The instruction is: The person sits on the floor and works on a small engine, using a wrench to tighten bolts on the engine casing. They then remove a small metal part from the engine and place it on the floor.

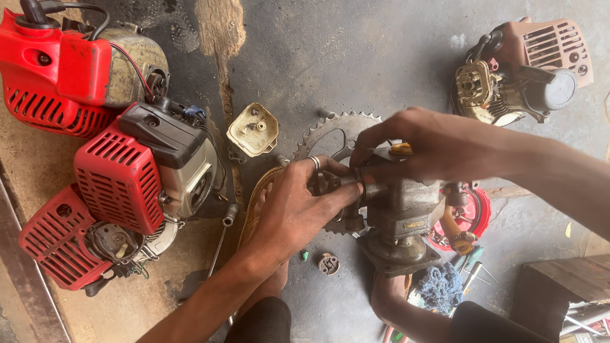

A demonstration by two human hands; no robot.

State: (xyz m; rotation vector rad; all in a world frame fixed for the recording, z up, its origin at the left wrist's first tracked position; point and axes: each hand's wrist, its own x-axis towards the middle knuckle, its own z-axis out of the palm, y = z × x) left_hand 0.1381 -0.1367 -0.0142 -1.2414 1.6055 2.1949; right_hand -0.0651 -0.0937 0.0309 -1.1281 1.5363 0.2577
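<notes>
A grey metal engine block [400, 219] stands upright on the dark floor in the middle of the head view. My right hand [422, 146] grips its top from above, fingers curled over a small yellow part [401, 150]. My left hand [297, 206], with a ring on one finger, presses against the block's left side, fingertips at a small fitting there. A toothed sprocket [330, 134] lies flat behind both hands.
Two red small engines [121, 181] [57, 70] lie at the left. A pinkish engine [521, 70] sits top right. A cream cover [253, 129], a socket wrench [223, 232], a red round part [473, 216], a blue rag [440, 287] and a dark box [565, 286] surround the work.
</notes>
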